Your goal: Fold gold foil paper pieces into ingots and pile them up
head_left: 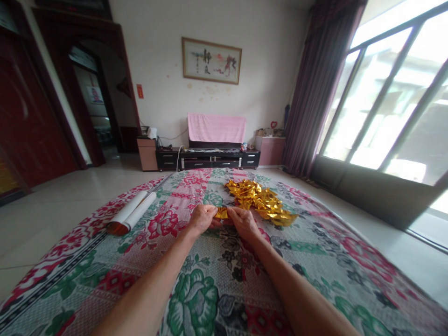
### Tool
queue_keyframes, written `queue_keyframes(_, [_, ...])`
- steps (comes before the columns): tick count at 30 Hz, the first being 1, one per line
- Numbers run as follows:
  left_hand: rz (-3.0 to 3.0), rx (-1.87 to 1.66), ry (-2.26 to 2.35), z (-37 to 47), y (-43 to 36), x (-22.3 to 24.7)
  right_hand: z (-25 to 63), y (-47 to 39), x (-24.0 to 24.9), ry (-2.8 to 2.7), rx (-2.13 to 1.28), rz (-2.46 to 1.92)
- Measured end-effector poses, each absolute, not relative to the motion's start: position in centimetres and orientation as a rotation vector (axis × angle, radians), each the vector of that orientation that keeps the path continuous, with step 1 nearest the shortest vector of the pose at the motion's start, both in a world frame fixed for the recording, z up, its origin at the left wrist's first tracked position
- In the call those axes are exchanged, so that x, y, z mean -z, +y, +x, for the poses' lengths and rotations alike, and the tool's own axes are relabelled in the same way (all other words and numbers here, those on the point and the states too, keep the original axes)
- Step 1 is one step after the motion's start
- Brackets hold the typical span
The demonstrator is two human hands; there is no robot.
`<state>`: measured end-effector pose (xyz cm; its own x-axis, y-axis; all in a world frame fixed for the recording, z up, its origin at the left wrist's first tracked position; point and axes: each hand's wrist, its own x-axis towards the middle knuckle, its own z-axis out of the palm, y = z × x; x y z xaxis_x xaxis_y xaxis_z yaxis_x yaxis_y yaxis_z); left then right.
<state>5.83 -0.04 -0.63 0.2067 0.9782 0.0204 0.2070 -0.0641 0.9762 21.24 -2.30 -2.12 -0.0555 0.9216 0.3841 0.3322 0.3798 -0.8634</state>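
Observation:
Between my two hands is a small piece of folded gold foil paper [221, 213], pinched at both ends. My left hand [203, 219] is closed on its left end, the thumb on top. At the right end my right hand [245, 223] grips it the same way. Just beyond my right hand lies a pile of folded gold foil paper pieces [259, 198], shiny and pointed. Off to the left rests a roll of paper [135, 210], white outside with a gold or copper-coloured inner face. The undersides of my fingers are partly hidden.
A flowered cloth [192, 298] in red, green and grey covers the surface under my hands. Beyond it stands a low black TV cabinet [210, 161] with a pink cloth [217, 128] above. A window [392, 93] and dark curtain [308, 84] are at right.

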Motion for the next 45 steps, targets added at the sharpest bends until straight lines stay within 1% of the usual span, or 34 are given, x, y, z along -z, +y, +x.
queue_keyframes(15, [1.493,-0.99,1.189,5.8,0.1,0.9,21.3,-2.0,2.5,-1.615,-0.714,-1.142])
queue_keyframes(22, [1.476,-0.884,1.168,5.2,-0.3,0.0,21.1,-2.5,1.8,-1.59,-0.745,-1.151])
queue_keyframes(29, [1.363,-0.865,1.177,4.8,-0.8,-1.0,20.9,-3.0,1.0,-1.427,-0.889,-1.073])
queue_keyframes(34, [1.272,-0.87,1.197,4.5,-1.0,-1.3,21.0,-3.0,1.0,-1.438,-0.94,-1.055])
queue_keyframes(45, [1.34,-0.841,1.291,4.1,-0.7,-1.1,21.1,-2.9,1.4,-1.432,-0.855,-1.113])
